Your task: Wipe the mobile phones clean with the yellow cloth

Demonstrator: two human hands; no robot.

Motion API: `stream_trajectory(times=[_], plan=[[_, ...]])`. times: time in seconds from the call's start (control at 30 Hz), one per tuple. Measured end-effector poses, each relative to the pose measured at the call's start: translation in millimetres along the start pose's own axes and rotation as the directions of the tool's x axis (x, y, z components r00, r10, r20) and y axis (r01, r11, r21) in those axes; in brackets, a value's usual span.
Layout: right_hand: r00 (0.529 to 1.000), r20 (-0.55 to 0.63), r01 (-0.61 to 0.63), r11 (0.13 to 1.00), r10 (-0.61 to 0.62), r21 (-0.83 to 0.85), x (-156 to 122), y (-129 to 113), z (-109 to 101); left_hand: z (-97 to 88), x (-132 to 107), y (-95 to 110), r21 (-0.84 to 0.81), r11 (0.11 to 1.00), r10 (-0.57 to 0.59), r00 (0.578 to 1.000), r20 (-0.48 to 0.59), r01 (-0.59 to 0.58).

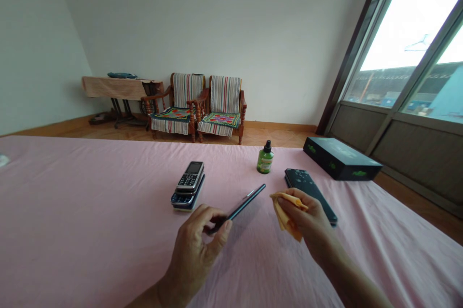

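Observation:
My left hand grips a slim dark smartphone by its near end, thumb on one side and fingers on the other. The phone is tilted, seen nearly edge-on, above the pink cloth. In my right hand a folded yellow cloth is pinched, its corner hanging down, apart from the phone. Left of the phone stands a small stack of phones, with a silver-and-black keypad phone on top. Behind my right hand lies a dark smartphone with a speckled pattern, on top of another flat dark thing.
A green bottle with a black cap stands beyond the held phone. At the far right edge sits a black box. The pink sheet has wrinkles. Two wooden chairs and a draped table are by the wall.

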State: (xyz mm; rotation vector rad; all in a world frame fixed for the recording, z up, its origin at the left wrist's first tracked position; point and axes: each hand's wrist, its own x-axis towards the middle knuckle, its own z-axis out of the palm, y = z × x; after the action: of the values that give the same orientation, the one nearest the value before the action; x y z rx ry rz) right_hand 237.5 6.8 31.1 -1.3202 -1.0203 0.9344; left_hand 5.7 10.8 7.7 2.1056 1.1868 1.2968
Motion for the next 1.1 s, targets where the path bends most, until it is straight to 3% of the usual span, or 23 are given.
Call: stream_trajectory(times=[0.2, 0.37, 0.43, 0.53, 0.63, 0.73, 0.9, 1.1], plan=[[1.0, 0.002, 0.011, 0.999, -0.01, -0.033, 0.7, 3.3, -0.4, 1.9, 3.1, -0.7, -0.155, 0.974, -0.168, 0.986, -0.021, 0.162], [0.999, -0.01, 0.03, 0.996, -0.031, -0.079, 2.8, 5.5, -1.3, -0.4, 6.0, -3.8, -0.15, 0.978, -0.157, 0.986, -0.048, 0.148], [0.999, -0.019, 0.045, 0.993, -0.047, -0.106, 3.8, 6.5, -1.5, -2.1, 4.5, -3.5, -0.072, 0.996, -0.062, 0.996, -0.065, 0.057], [0.996, -0.022, 0.078, 0.984, -0.083, -0.16, 5.6, 9.8, -2.0, -1.9, -3.9, 0.4, 0.109, 0.975, 0.2, 0.978, -0.049, -0.194], [0.991, 0.002, 0.132, 0.966, -0.135, -0.224, 6.6, 16.6, -1.3, 3.3, -16.6, 7.3, 0.24, 0.889, 0.385, 0.921, 0.067, -0.389], [0.979, 0.055, 0.203, 0.934, -0.196, -0.295, 5.8, 25.2, 2.4, 8.8, -25.3, 14.7, 0.283, 0.772, 0.532, 0.822, 0.202, -0.569], [0.934, 0.16, 0.358, 0.843, -0.32, -0.401, 5.1, 34.9, 11.7, 13.5, -27.6, 19.7, 0.347, 0.64, 0.595, 0.727, 0.342, -0.686], [0.883, 0.248, 0.47, 0.728, -0.399, -0.499, 13.4, 44.8, 15.9, 24.6, -35.6, 10.6, 0.385, 0.575, 0.694, 0.679, 0.238, -0.722]])
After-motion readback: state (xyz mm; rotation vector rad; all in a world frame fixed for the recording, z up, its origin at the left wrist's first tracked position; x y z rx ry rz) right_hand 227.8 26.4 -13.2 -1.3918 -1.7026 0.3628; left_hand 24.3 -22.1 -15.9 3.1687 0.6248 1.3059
